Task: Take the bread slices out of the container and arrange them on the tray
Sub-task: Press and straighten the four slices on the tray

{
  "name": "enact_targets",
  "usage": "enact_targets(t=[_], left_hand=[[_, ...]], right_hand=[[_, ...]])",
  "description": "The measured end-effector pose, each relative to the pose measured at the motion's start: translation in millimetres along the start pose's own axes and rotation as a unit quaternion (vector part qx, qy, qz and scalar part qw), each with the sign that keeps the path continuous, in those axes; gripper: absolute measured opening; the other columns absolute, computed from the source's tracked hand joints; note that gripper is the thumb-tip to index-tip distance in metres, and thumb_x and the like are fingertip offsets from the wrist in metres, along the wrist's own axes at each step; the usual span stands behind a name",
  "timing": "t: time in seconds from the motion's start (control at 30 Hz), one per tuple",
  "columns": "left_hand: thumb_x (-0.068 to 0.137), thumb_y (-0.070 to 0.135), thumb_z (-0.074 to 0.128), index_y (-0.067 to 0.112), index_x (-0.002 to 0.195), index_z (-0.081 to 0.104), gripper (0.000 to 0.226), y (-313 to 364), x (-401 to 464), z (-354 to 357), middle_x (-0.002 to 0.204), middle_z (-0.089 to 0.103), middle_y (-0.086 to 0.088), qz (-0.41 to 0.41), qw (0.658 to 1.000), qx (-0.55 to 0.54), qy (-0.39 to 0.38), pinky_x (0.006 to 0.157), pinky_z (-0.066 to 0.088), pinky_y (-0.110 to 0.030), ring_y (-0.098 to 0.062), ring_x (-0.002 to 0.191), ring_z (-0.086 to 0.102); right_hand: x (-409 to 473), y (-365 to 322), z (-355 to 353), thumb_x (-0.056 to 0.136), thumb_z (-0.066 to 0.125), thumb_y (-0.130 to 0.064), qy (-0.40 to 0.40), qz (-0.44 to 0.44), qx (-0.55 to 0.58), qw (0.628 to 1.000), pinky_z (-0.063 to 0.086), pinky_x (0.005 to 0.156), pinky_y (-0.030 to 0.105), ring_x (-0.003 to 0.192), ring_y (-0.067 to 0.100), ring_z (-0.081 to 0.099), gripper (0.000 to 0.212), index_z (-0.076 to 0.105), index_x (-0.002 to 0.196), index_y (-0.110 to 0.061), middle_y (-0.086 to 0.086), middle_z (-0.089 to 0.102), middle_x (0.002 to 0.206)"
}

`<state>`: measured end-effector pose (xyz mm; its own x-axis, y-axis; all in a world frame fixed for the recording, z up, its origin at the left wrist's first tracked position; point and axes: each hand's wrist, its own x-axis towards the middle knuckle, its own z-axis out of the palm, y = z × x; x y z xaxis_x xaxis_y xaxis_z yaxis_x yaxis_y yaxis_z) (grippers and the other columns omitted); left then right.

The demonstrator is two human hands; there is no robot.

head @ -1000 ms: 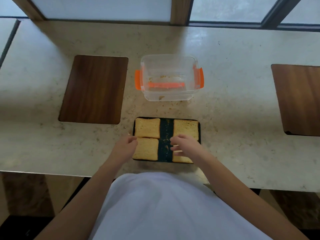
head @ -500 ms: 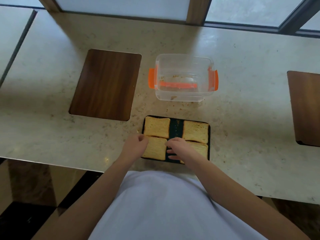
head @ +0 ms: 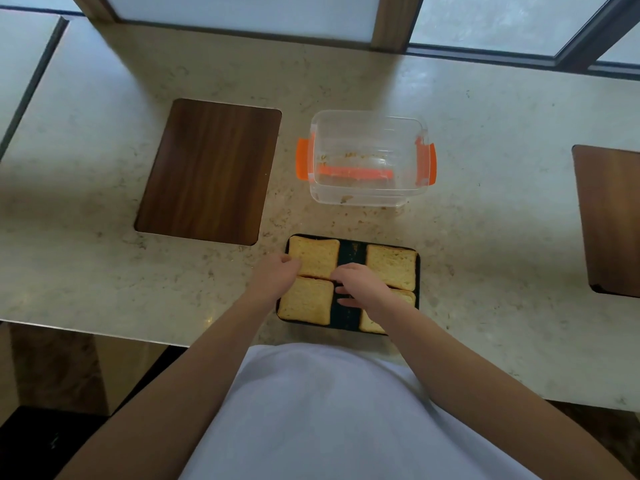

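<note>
A dark tray (head: 351, 256) lies near the counter's front edge with several toasted bread slices on it in two columns. My left hand (head: 277, 275) touches the left edge of the far-left slice (head: 315, 256). My right hand (head: 360, 285) rests over the tray's middle, fingertips at that slice's right edge, fingers spread. The near-left slice (head: 306, 301) lies flat. The far-right slice (head: 393, 266) is uncovered; the near-right slice (head: 372, 323) is partly hidden by my right wrist. The clear container (head: 370, 157) with orange clips stands behind the tray, holding only crumbs.
A dark wooden inset panel (head: 211, 169) lies left of the container, another (head: 609, 220) at the far right. Crumbs dot the marble counter (head: 104, 254) around the tray. Windows run along the back. The counter's front edge is close to my body.
Both hands have moved up from the near slices to the far-left slice. The camera view has shifted, so everything sits further right in frame.
</note>
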<state>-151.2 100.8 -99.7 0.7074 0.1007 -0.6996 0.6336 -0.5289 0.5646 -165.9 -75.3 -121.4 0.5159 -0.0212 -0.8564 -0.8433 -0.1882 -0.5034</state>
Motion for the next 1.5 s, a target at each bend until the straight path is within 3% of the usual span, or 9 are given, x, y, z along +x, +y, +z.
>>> enact_targets(t=[0.13,0.23,0.43,0.63,0.8,1.0,1.23,1.5], left_hand=[[0.093,0.030,0.052,0.016,0.119,0.064,0.032,1.8,3.3,7.6,0.104,0.062,0.006,0.014,1.000,-0.002,-0.013,0.078,0.040,-0.032,-0.014,0.098,0.057],[0.094,0.032,0.052,0.013,0.125,0.062,0.038,6.4,3.6,14.1,0.116,0.063,0.001,0.024,1.000,0.007,-0.014,0.075,0.039,-0.031,-0.014,0.099,0.055],[0.093,0.032,0.052,0.015,0.123,0.061,0.036,12.4,5.5,22.1,0.112,0.062,-0.001,0.014,1.000,0.010,-0.023,0.079,0.040,-0.034,-0.017,0.100,0.055],[0.092,0.032,0.053,0.020,0.113,0.060,0.026,10.1,5.5,21.2,0.100,0.060,0.007,0.026,0.999,0.016,-0.020,0.071,0.040,-0.031,-0.010,0.093,0.055],[0.095,0.029,0.052,0.018,0.115,0.057,0.023,-3.4,0.3,17.1,0.095,0.056,0.009,0.025,1.000,0.002,-0.001,0.063,0.038,-0.025,-0.004,0.085,0.052],[0.098,0.027,0.050,0.018,0.125,0.052,0.029,-29.5,-13.8,12.6,0.094,0.052,0.010,0.016,1.000,0.015,-0.004,0.060,0.038,-0.023,-0.004,0.082,0.052],[0.095,0.027,0.052,0.016,0.135,0.049,0.041,-37.9,-20.7,9.2,0.104,0.060,-0.002,0.003,0.999,0.017,-0.045,0.081,0.052,-0.036,-0.019,0.094,0.061],[0.092,0.031,0.052,0.017,0.134,0.049,0.044,-33.0,-16.7,15.0,0.102,0.063,-0.004,0.002,0.998,0.019,-0.057,0.085,0.055,-0.043,-0.020,0.092,0.063]], right_hand=[[-0.8,7.0,-5.2,0.093,0.061,-0.030,-0.001,-0.004,-0.012,1.000,0.062,0.083,0.033,0.102,0.012,0.060,0.043,0.055,0.134,-0.020,-0.004,0.059,0.113],[-2.0,10.6,-10.7,0.094,0.062,-0.029,0.002,-0.002,-0.010,1.000,0.062,0.082,0.032,0.101,0.012,0.061,0.041,0.055,0.133,-0.020,-0.004,0.061,0.110],[-2.2,8.7,-19.9,0.095,0.062,-0.029,0.005,-0.002,0.001,1.000,0.062,0.076,0.028,0.099,0.012,0.063,0.038,0.056,0.131,-0.020,-0.002,0.062,0.107],[-3.6,9.5,-18.5,0.094,0.062,-0.028,0.006,0.001,0.004,1.000,0.061,0.071,0.026,0.097,0.012,0.062,0.041,0.053,0.133,-0.018,-0.002,0.060,0.105],[-9.9,17.0,-12.0,0.094,0.063,-0.028,-0.002,0.013,0.017,1.000,0.062,0.077,0.029,0.099,0.011,0.064,0.049,0.048,0.138,-0.012,0.001,0.060,0.112],[-21.4,35.0,-2.6,0.093,0.063,-0.029,-0.031,0.014,-0.008,0.999,0.062,0.086,0.036,0.102,0.011,0.065,0.045,0.053,0.134,-0.013,0.003,0.062,0.120],[-27.0,36.0,-7.3,0.094,0.060,-0.029,-0.026,0.004,-0.041,0.999,0.061,0.087,0.037,0.102,0.012,0.065,0.040,0.057,0.131,-0.014,0.002,0.064,0.118],[-34.2,37.5,-12.0,0.096,0.059,-0.026,-0.019,0.003,-0.043,0.999,0.060,0.089,0.039,0.103,0.015,0.064,0.040,0.055,0.133,-0.010,0.006,0.063,0.121]])
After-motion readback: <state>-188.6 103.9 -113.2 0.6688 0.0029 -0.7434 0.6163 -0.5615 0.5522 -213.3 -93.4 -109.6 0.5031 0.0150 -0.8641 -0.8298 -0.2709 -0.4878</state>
